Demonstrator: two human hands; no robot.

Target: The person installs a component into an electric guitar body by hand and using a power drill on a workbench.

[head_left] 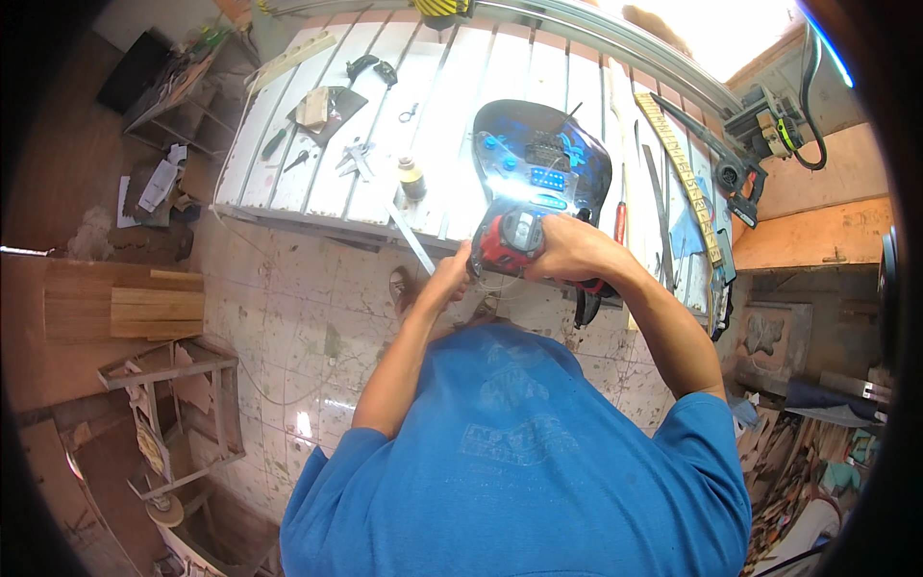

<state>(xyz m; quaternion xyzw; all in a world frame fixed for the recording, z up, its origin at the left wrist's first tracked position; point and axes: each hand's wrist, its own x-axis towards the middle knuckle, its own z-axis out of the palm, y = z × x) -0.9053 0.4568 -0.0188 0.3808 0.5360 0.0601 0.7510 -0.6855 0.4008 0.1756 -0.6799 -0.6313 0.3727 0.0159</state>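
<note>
A dark guitar body (598, 154) with blue lights or reflections lies near the front edge of the slatted white worktable. Over its near end is a red and black cordless drill (511, 240), with a bright glow beside it. My right hand (572, 248) is closed around the drill. On the drill's left side, my left hand (456, 276) has its fingers curled at a dark part; what they grip is hidden. Left of the guitar body stand a small bottle (411, 179) and a metal caliper (356, 161). A flat metal strip (411, 238) sticks out past the table edge.
A yellow ruler (683, 178), a red-handled tool (621, 223) and long strips lie along the table's right side. Another power tool (742, 188) sits at the right end. A metal rail (615, 37) runs along the back. A wooden frame (192, 370) stands on the floor at left.
</note>
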